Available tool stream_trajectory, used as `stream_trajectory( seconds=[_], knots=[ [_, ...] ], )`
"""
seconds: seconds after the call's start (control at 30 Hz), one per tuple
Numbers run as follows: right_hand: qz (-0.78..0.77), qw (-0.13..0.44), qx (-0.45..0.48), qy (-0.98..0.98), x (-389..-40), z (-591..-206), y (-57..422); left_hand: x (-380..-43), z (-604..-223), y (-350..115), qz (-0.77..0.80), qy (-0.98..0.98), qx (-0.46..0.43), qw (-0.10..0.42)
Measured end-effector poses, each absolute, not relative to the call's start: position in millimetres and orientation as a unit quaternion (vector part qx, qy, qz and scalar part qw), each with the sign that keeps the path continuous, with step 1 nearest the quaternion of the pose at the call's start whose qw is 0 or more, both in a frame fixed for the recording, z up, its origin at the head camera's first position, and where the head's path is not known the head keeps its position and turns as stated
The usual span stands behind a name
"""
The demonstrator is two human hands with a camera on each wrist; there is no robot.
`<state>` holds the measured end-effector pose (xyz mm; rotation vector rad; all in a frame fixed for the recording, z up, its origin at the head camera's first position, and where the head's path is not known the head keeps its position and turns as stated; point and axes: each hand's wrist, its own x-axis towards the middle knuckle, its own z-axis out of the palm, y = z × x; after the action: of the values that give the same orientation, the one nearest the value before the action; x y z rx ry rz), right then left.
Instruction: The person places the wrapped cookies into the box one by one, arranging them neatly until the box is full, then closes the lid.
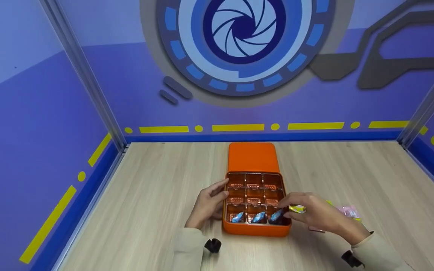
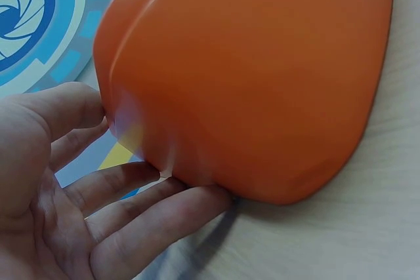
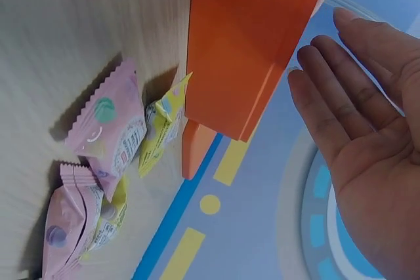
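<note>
An orange box [image 1: 256,229] with a clear divided insert stands in front of me, its orange lid [image 1: 252,156] lying behind it. In the front row of compartments sit three blue-wrapped candies: left [image 1: 237,217], middle [image 1: 258,217] and right [image 1: 276,216]. My left hand [image 1: 207,203] rests its fingers against the box's left wall; the left wrist view shows several fingertips touching the orange side. Over the right rim reaches my right hand [image 1: 315,210], its fingertips beside the front-right candy. The right wrist view shows this hand [image 3: 374,103] with loosely extended fingers and nothing visible in it.
Right of the box, partly behind my right hand, lie pink packets [image 3: 115,122] and yellow packets [image 3: 161,126] on the wooden table [image 1: 156,180]. Blue-purple panels [image 1: 104,82] wall in the back and sides.
</note>
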<state>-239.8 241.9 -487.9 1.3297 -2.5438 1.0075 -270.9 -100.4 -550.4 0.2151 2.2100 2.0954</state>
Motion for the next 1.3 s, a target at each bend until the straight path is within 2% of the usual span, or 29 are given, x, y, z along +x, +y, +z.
stream_trajectory(
  seconds=[1.03,1.3],
  knots=[
    [0.332,0.093,0.358,-0.868,-239.4,-486.9,275.8,-270.4,-551.6,-100.7,0.684,0.724,0.074,0.04],
    [0.337,0.116,0.363,-0.861,-240.9,-490.8,285.3,-270.6,-551.8,-101.1,0.676,0.732,0.08,0.033]
  ],
)
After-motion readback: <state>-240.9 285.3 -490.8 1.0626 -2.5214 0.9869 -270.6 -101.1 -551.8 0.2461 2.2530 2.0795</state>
